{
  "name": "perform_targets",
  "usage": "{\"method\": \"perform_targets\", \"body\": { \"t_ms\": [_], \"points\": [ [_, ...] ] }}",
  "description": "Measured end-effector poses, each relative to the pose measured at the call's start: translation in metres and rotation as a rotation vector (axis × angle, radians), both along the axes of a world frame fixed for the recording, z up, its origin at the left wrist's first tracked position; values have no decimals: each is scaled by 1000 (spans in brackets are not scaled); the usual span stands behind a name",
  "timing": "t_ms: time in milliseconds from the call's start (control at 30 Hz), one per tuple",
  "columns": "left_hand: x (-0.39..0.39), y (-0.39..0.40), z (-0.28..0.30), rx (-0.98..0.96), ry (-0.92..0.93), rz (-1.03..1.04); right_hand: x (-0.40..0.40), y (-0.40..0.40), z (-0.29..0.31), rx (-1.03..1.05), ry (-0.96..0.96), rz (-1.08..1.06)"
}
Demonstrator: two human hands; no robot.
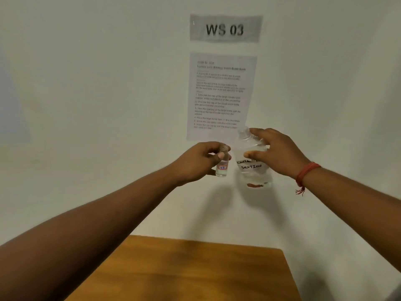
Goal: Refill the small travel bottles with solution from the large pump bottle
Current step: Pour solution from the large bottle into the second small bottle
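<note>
left hand pinches small bottle; rt hand grips lg bottle, both raised.

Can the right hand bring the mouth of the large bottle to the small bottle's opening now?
Probably yes: the right hand holds the large bottle uncapped beside the small bottle, with nothing between them.

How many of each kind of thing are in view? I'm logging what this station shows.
Bottles: 2, a small clear bottle held in the left hand and a large clear bottle labelled SOLUTION in the right hand
Wall papers: 2, the WS 03 sign and an instruction sheet
Wooden tables: 1
Red thread wristbands: 1
Total: 6
</note>
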State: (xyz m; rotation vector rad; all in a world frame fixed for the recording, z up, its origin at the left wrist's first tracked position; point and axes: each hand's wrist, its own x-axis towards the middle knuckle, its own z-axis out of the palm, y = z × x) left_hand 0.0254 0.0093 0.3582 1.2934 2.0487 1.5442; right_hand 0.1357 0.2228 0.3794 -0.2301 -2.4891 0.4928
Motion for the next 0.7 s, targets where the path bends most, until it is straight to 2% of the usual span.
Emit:
{"method": "perform_targets", "body": {
  "t_ms": [200,333,700],
  "points": [
    [23,-17,-92,-101,-3,-42,-3,-4,-106,-296,-77,26],
    [41,-33,-157,-173,48,-57,-3,-11,-177,-400,-162,33],
    [113,-83,-336,-316,-94,-117,8,-32,-327,-624,-356,42]
  ]
}}
